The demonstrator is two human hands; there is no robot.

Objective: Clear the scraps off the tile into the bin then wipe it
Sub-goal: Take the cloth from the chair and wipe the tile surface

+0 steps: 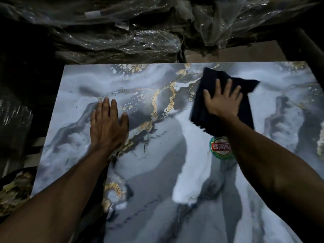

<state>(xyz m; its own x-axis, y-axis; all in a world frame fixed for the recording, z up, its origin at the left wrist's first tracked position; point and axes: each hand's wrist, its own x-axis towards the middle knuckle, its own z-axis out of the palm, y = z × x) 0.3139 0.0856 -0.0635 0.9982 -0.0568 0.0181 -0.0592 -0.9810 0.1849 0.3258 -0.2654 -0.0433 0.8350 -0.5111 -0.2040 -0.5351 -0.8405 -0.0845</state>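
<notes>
A large glossy tile (157, 172) with grey, white and gold marble veining fills the middle of the head view. My left hand (107, 125) lies flat on its left part, fingers straight and together. My right hand (223, 100) presses a dark navy cloth (210, 79) flat against the far right part of the tile, fingers spread. A round red and green brand sticker (219, 149) sits on the tile just below the cloth, partly under my right forearm. A few tiny dark specks (76, 106) dot the tile's left side.
Crumpled clear plastic sheeting (122, 35) is heaped beyond the tile's far edge. A brown cardboard surface (236, 56) shows at the back right. A patterned dark and gold object (14, 188) lies off the tile's left edge. The surroundings are dark.
</notes>
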